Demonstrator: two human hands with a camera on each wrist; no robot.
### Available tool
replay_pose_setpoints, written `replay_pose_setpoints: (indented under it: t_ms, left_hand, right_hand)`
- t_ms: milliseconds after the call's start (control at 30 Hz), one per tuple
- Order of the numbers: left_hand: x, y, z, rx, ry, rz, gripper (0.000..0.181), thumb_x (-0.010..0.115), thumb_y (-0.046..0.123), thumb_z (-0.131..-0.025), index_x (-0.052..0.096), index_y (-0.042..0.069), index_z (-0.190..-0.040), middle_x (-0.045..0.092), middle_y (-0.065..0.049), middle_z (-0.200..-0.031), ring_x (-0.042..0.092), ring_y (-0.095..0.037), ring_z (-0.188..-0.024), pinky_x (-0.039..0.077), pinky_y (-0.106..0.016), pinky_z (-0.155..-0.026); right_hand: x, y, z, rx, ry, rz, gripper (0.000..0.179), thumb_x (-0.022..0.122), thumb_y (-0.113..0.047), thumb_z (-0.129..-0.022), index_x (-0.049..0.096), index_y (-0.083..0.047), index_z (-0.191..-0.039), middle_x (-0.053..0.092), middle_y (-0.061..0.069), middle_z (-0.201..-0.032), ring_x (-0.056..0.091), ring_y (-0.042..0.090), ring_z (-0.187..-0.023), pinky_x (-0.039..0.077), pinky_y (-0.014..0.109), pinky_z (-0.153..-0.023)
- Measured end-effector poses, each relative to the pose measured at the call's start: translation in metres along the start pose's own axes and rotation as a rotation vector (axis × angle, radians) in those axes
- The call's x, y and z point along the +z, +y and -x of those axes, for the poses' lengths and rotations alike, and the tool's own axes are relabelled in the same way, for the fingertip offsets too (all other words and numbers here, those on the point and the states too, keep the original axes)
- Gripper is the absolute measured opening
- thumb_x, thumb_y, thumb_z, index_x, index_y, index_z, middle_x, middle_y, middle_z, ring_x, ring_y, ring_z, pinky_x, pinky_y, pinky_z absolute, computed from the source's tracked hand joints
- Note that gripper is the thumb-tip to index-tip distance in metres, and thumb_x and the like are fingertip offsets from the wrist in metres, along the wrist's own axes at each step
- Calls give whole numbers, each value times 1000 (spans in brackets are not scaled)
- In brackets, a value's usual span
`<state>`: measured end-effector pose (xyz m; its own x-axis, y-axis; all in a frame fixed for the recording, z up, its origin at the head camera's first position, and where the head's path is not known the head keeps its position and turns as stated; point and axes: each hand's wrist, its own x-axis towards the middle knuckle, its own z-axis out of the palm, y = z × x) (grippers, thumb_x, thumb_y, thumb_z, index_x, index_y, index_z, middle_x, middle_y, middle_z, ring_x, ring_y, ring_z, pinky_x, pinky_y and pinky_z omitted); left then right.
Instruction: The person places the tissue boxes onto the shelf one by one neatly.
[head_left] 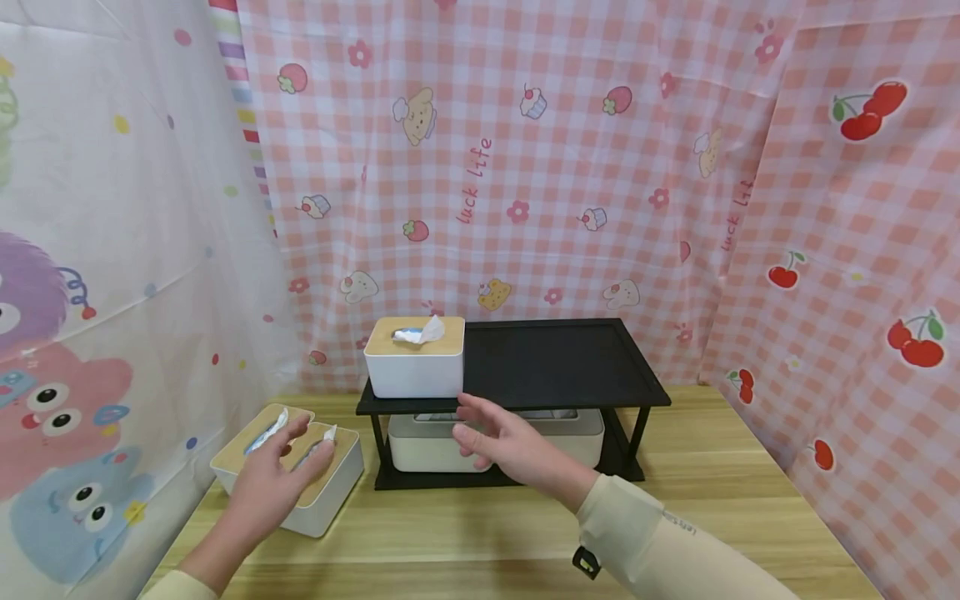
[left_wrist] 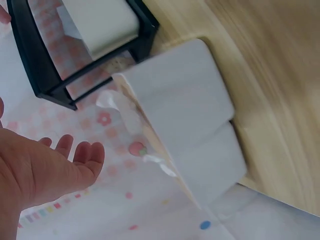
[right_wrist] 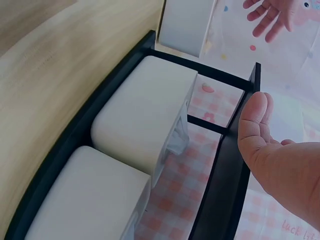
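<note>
My left hand [head_left: 272, 479] hovers above two white tissue boxes with wood-coloured lids, the nearer box [head_left: 330, 498] and the farther box [head_left: 238, 437], on the table. Its fingers are spread and hold nothing; in the left wrist view the hand [left_wrist: 55, 170] is apart from both boxes. My right hand [head_left: 513, 440] is in front of the black two-tier rack [head_left: 555, 358], fingers loosely bent and empty. Close to it, a third wood-lidded tissue box [head_left: 416, 377] sits at the left end of the top shelf, a tissue sticking out.
On the rack's lower shelf two white boxes stand side by side, one box [right_wrist: 145, 105] beside another box [right_wrist: 90, 200]. The wooden table [head_left: 465, 550] runs in front of the rack. Patterned cloths, a pink checked cloth [head_left: 517, 150] among them, hang behind and at both sides.
</note>
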<state>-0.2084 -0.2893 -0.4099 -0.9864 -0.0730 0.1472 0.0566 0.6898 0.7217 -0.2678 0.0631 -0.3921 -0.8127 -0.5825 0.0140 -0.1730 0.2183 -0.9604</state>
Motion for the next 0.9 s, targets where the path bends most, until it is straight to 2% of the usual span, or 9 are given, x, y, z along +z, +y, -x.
replay_pose_setpoints:
  t_ms: [133,300,467,633,767,900]
  left_hand:
    - [-1,-15,5,1,31,-55,82,63,53,-105,41,-2,-161,43,-30,-165,46,-59,-143,46,-72,-109]
    - [7,-37,14,13,74,-170,86,70,53,-101,44,-7,-157,48,-35,-158,47,-61,-142,45,-73,-110]
    - [19,-53,18,-36,107,-283,99,71,63,-96,43,-10,-156,48,-40,-155,44,-63,-141,39,-76,-113]
    - [32,-60,16,-99,93,-366,110,70,71,-93,37,-11,-159,41,-41,-158,38,-64,-142,30,-77,-118]
    - [40,-62,15,-107,133,-388,113,74,70,-90,34,-10,-159,40,-41,-159,36,-64,-141,30,-77,-117]
    - [45,-62,13,-135,155,-394,119,77,71,-87,31,-11,-160,38,-41,-160,35,-64,-141,30,-77,-117]
  right_hand:
    - [4,4,1,3,-14,-7,74,60,-47,-109,29,-19,-170,42,9,-171,67,22,-124,59,37,-97]
    - [11,11,2,0,-42,-34,74,60,-47,-109,31,-18,-170,42,10,-170,67,21,-121,60,37,-97]
    - [21,21,2,23,-64,-52,71,60,-48,-109,34,-18,-168,42,14,-170,68,22,-123,59,45,-101]
    - [34,33,3,48,-64,-56,70,62,-48,-108,39,-17,-166,47,15,-167,66,27,-130,60,43,-98]
    - [44,44,3,74,-61,-61,70,65,-49,-106,43,-15,-164,52,13,-163,67,25,-129,59,41,-94]
    - [49,54,3,95,-60,-61,71,66,-47,-106,44,-13,-163,54,14,-160,69,24,-123,59,45,-94]
